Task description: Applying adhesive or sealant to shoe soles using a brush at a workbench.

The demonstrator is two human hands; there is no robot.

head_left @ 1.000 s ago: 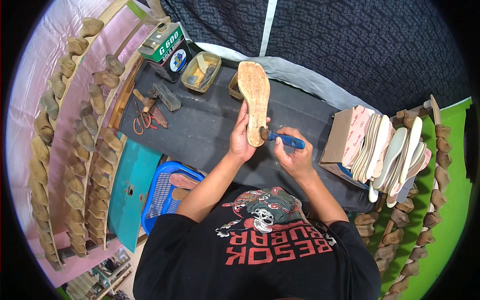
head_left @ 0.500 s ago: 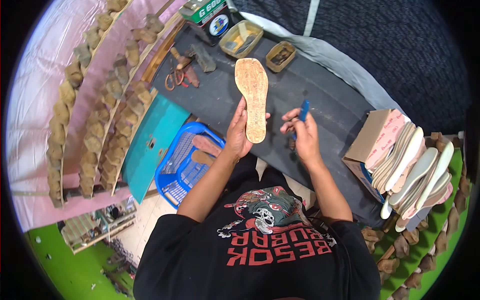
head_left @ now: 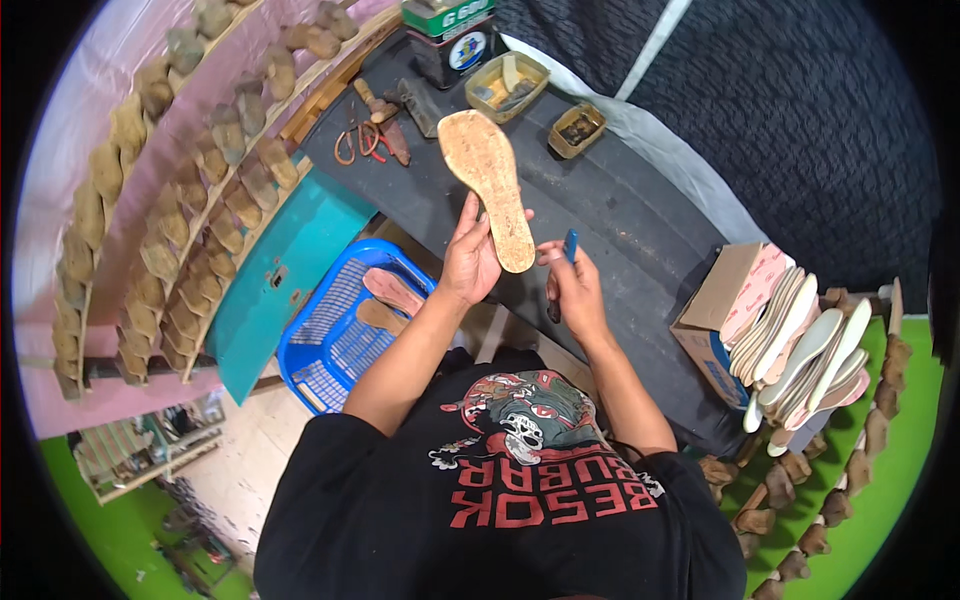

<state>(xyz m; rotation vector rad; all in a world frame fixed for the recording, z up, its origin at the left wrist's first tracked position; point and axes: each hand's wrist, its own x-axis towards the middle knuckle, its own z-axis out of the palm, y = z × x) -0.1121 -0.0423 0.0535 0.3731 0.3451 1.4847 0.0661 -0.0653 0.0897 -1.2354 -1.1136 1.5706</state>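
Cork sole (head_left: 490,188) gripped at its heel by the left hand (head_left: 470,262) over the black table (head_left: 640,215); right hand (head_left: 577,290), at 3 o'clock, closed on a blue-handled brush (head_left: 570,246).

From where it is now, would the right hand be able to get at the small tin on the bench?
Probably yes. The right hand holds a blue-handled tool, but the dark bench between it and the small tin looks bare. The sole in the left hand sits off to the side.

Speckled tan cork sole (head_left: 488,185), blue-handled brush (head_left: 568,250), blue basket (head_left: 345,325).
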